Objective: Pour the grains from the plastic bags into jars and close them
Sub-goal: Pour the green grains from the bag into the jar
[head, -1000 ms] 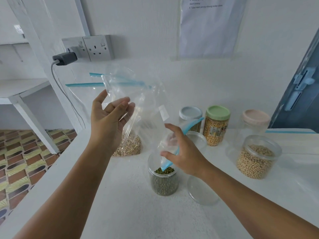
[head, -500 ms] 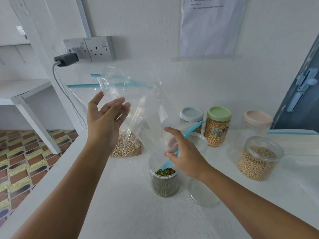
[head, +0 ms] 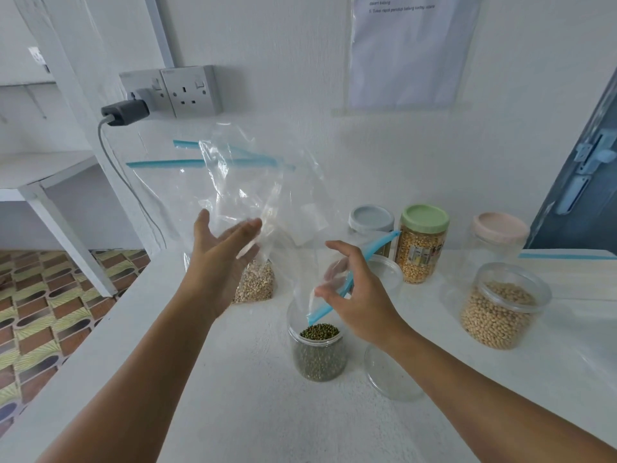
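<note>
Right hand (head: 355, 294) pinches the blue zip edge of an emptied zip bag (head: 263, 195) just above the mung bean jar (head: 319, 350); left hand (head: 222, 253) is flat and relaxed against the bag's upper part.

The bag's long axis slants up and left from the jar's open mouth, so the right hand is the nearer to the jar. The jar looks filled and still lacks a lid. Just right of it lies a clear lid (head: 389, 372), closest to the right hand. Behind and left of the jar stands a bag of pale grains (head: 255, 284); well to its right, an open soybean jar (head: 500, 310); behind it, the green-lidded corn jar (head: 422, 248).
</note>
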`<state>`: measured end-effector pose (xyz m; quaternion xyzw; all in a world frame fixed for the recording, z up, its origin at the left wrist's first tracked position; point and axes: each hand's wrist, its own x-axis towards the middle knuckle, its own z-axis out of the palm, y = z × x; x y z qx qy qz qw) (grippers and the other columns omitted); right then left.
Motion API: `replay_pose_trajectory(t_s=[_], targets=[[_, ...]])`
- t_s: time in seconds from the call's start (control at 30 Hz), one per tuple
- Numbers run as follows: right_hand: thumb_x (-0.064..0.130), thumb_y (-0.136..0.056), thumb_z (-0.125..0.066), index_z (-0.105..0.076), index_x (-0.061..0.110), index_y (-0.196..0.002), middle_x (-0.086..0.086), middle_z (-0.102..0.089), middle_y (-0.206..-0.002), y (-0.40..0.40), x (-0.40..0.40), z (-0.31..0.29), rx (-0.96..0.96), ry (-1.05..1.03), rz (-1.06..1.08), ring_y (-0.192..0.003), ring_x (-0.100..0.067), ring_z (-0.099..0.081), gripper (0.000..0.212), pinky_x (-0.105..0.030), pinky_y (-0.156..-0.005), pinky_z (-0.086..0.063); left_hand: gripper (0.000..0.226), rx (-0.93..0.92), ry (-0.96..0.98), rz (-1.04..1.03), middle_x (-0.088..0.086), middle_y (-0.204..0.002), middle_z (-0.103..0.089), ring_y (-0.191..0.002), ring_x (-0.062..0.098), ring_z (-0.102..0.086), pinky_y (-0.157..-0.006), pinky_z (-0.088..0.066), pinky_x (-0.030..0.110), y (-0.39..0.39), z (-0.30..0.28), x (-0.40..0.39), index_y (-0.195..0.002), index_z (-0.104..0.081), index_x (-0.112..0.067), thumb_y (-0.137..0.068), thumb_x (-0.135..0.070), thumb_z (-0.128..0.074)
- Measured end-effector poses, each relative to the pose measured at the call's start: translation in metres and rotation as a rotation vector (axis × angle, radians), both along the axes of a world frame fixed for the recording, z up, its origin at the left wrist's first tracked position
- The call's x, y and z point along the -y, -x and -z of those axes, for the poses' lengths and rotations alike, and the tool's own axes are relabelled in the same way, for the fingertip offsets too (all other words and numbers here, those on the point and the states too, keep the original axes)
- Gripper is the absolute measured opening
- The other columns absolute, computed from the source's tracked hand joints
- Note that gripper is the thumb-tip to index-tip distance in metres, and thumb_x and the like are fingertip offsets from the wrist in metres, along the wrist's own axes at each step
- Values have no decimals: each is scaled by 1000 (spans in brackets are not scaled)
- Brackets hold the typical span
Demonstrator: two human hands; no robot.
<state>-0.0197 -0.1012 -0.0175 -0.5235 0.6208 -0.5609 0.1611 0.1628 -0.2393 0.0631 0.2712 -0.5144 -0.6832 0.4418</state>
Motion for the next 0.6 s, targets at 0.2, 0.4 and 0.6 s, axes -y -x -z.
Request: replay_pose_trajectory(t_s=[0.2, 0.4, 0.6], targets=[[19, -90, -81, -42, 45, -142, 16, -57, -101, -4, 5, -4, 49, 44, 3, -102, -15, -66, 71, -33, -91, -59, 119, 509, 82, 259, 3, -118, -77, -122, 19, -66, -122, -31, 54, -5, 34, -22, -164, -7, -23, -79, -34, -89], [23, -90, -81, -36, 47, -146, 8, -59, -111, -2, 3, 0, 37, 2, -22, -109, -14, -65, 75, -37, -98, -57, 88, 471, 172, 259, 12, -93, -79, -98, 22, -77, -92, -55, 31, 3, 43, -30, -154, -30, -18, -85, -2, -82], [28, -87, -83, -32, 50, -146, 14, -57, -118, 3, 1, 3, -23, -49, -29, -114, -10, -63, 82, -27, -100, -54, 70, 505, 336, 172, 2, -79, -73, -79, 14, -73, -78, -57, 28, 11, 57, -30, -135, -43, -22, -82, -12, -87]])
